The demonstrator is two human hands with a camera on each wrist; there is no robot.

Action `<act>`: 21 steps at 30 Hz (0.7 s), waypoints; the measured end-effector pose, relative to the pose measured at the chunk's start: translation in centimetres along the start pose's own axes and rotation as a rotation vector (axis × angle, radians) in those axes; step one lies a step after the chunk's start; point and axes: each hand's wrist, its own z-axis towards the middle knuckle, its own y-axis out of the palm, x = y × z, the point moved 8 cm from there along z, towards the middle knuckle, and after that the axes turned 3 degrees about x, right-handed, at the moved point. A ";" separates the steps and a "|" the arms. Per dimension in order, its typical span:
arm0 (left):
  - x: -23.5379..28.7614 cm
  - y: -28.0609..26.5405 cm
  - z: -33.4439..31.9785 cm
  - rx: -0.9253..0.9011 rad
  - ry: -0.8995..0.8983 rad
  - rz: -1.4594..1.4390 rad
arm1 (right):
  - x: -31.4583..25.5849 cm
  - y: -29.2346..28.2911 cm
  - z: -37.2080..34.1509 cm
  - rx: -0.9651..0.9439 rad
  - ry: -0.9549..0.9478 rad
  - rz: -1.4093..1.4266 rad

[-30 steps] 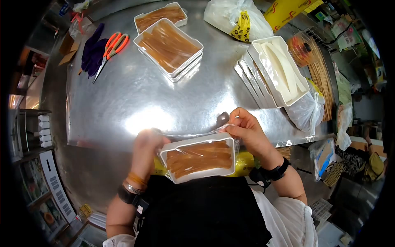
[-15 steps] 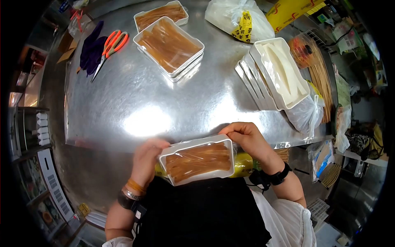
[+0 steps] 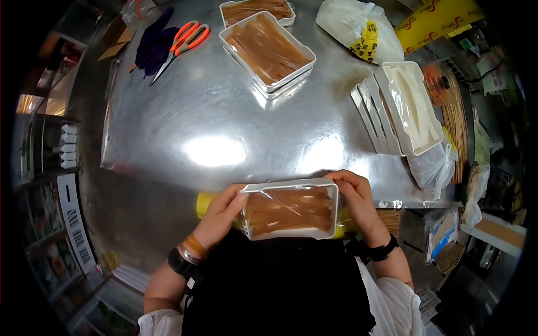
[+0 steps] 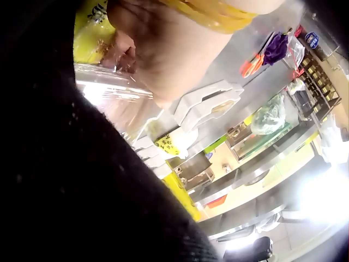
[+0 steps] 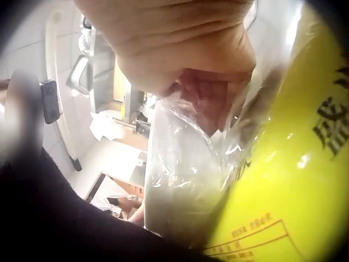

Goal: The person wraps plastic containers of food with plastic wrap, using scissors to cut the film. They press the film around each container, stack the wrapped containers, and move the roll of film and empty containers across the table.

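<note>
A white tray [image 3: 292,183] of brown flat strips lies against the person's black apron, with clear film stretched over its top. The left hand [image 3: 219,217] grips its left end, thumb on top near the corner. At the far right corner, the right hand [image 3: 358,203] holds the tray, its fingers curled over the rim. Loose clear film [image 5: 182,158] bunches under the right palm in the right wrist view. A yellow printed roll [image 5: 272,180] lies beneath the tray; in the head view its yellow end [image 3: 206,205] shows beside the left hand.
Stacked film-covered trays of brown strips [image 3: 269,50] stand at the back of the steel table [image 3: 168,117]. Orange-handled scissors [image 3: 182,45] lie by a purple cloth [image 3: 154,45]. To the right are stacked trays with white pieces [image 3: 412,106], white bags [image 3: 358,31] and thin sticks [image 3: 457,134].
The film at the far edge has been drawn down over the tray. Both hands have moved from that film to the tray's ends, and the tray sits more level. The head view has shifted left.
</note>
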 end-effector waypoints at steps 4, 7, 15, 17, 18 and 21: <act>0.0 -0.2 0.3 0.023 -0.045 0.082 | -1.1 1.1 -0.6 -0.062 -0.036 -0.116; -0.1 0.1 0.8 0.060 0.012 -0.085 | -0.1 1.3 -0.1 -0.055 -0.001 -0.132; 0.9 -0.1 -0.5 -0.023 0.014 -0.197 | -0.1 2.2 -1.4 0.001 0.046 0.178; 0.7 -1.0 -0.5 -0.051 0.051 -0.123 | -0.9 2.3 -2.1 0.003 -0.005 0.188; 1.6 -1.3 -0.2 -0.085 0.140 -0.055 | -1.5 2.3 -2.6 -0.001 -0.019 0.195; 3.1 0.3 0.4 -0.280 0.259 0.303 | -4.0 2.8 -4.7 -0.007 -0.048 0.228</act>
